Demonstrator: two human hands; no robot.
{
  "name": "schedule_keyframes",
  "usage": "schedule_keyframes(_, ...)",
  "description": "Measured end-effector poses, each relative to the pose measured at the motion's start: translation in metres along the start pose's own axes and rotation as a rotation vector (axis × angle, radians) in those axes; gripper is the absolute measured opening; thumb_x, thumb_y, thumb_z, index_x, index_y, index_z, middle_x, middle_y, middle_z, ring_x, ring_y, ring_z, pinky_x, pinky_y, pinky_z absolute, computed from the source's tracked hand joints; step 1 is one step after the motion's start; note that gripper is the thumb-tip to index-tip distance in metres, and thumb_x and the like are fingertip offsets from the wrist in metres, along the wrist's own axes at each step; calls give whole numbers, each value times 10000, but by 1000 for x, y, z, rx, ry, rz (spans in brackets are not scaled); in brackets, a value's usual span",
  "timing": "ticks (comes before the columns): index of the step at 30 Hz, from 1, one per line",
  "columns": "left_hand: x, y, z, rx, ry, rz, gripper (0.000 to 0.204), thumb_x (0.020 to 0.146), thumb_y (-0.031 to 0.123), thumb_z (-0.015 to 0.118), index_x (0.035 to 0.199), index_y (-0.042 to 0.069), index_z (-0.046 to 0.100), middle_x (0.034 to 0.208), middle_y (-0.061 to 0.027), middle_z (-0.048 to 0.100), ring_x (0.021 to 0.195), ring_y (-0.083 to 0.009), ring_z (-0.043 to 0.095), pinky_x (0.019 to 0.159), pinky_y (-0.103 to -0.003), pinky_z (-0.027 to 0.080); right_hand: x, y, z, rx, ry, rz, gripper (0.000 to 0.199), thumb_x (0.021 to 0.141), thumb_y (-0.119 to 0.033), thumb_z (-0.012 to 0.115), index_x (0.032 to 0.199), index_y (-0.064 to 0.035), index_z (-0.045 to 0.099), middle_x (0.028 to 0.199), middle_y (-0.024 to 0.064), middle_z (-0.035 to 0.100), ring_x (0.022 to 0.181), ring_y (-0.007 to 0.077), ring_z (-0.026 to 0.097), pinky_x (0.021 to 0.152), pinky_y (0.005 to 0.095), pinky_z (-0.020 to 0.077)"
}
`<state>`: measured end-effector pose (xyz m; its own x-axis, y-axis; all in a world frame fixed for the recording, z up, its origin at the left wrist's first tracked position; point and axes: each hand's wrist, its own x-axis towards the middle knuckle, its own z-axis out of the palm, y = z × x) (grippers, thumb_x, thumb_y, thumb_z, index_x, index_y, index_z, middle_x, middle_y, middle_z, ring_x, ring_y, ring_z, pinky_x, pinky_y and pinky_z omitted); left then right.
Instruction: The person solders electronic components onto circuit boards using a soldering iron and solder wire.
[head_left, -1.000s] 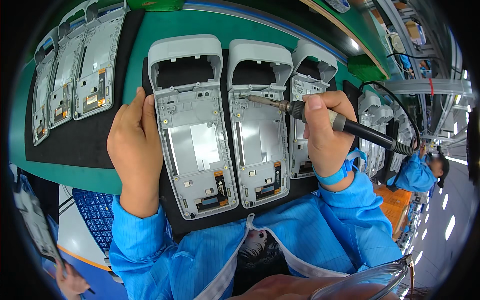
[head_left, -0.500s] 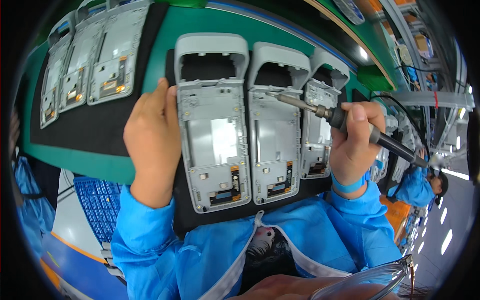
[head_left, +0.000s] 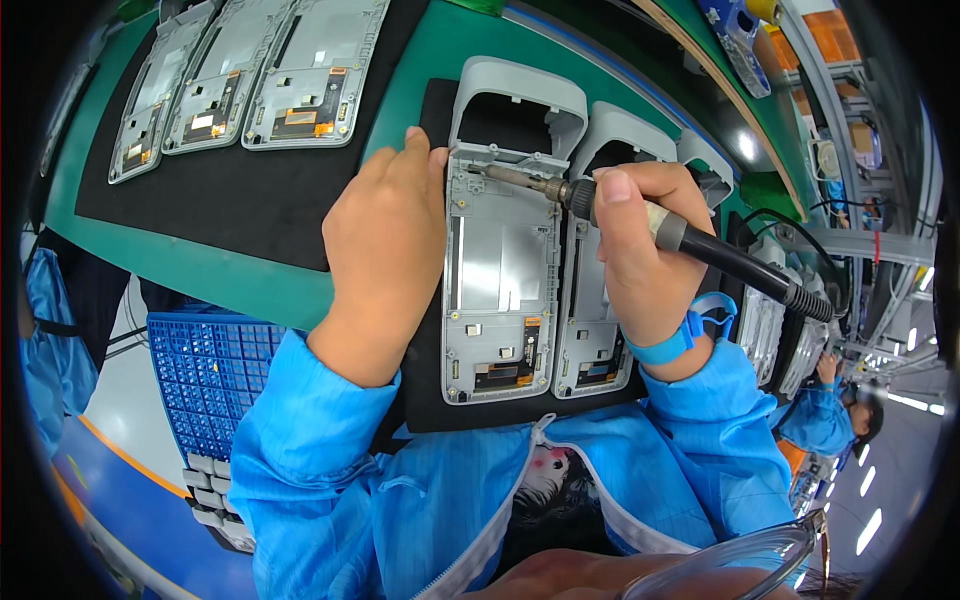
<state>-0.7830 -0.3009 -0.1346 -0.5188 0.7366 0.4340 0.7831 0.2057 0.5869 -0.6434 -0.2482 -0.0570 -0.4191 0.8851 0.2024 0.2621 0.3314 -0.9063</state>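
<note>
My right hand [head_left: 650, 260] is closed around a soldering iron [head_left: 730, 258] with a black handle and cord. The iron's metal tip is at the upper left of a light grey plastic housing [head_left: 500, 220], just below its raised frame. My left hand [head_left: 385, 240] lies along that housing's left edge with fingers stretched out, the fingertips near its upper corner. This housing has a shiny central panel and a flex circuit [head_left: 505, 373] at its lower end. To its right is a second grey housing [head_left: 590, 340], partly hidden by my right hand; a third housing's frame [head_left: 705, 165] shows beyond.
Three more housings [head_left: 300, 90] lie on a black mat [head_left: 240, 190] over the green table [head_left: 300, 283]. A blue plastic crate [head_left: 215, 390] stands below the table's left side. A co-worker in blue [head_left: 825, 415] sits at the far right; another blue sleeve [head_left: 60, 340] shows at the left.
The soldering iron's tip has gone from the middle housing to the left housing's upper part. My left hand stays at that housing's left edge. The whole view has shifted.
</note>
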Motion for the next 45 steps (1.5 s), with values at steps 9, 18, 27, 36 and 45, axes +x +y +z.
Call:
schedule_keyframes(9, -2, 0, 0, -13, 3, 5, 180, 809, 138, 550, 900, -5, 610, 636, -103, 540, 560, -251, 554, 478, -324, 446, -1, 0, 1, -22, -7, 10, 137, 804, -144, 605, 776, -26, 541, 684, 4, 539, 618, 53, 483, 561, 203, 403)
schedule_keyframes(18, -1, -4, -1, -8, 14, 18, 176, 807, 135, 551, 895, -6, 610, 633, -101, 538, 556, -248, 554, 470, -317, 445, -1, -3, 5, -22, -3, 27, 144, 802, -150, 608, 762, -27, 543, 677, 2, 534, 620, 53, 481, 555, 203, 400)
schedule_keyframes(27, 3, 3, 1, -9, 0, 16, 188, 811, 147, 548, 902, -4, 610, 647, -109, 543, 570, -266, 555, 490, -336, 448, 0, -9, -27, 106, 99, -57, 143, 814, -148, 590, 770, -32, 520, 642, 15, 529, 521, 44, 446, 475, 183, 366)
schedule_keyframes(36, 6, 18, 7, 0, -26, -10, 196, 820, 146, 547, 921, -5, 621, 629, -110, 533, 541, -267, 533, 473, -343, 413, -16, 10, -90, -117, 238, 59, 137, 801, -132, 603, 742, -26, 540, 650, -2, 534, 596, 47, 467, 533, 195, 381)
schedule_keyframes(45, 13, 28, 11, -4, -38, -42, 199, 821, 141, 549, 928, -11, 622, 622, -113, 528, 530, -250, 526, 474, -334, 406, -6, 19, -92, -135, 220, 76, 130, 783, -124, 617, 734, -25, 548, 666, 8, 537, 605, 57, 476, 544, 212, 396)
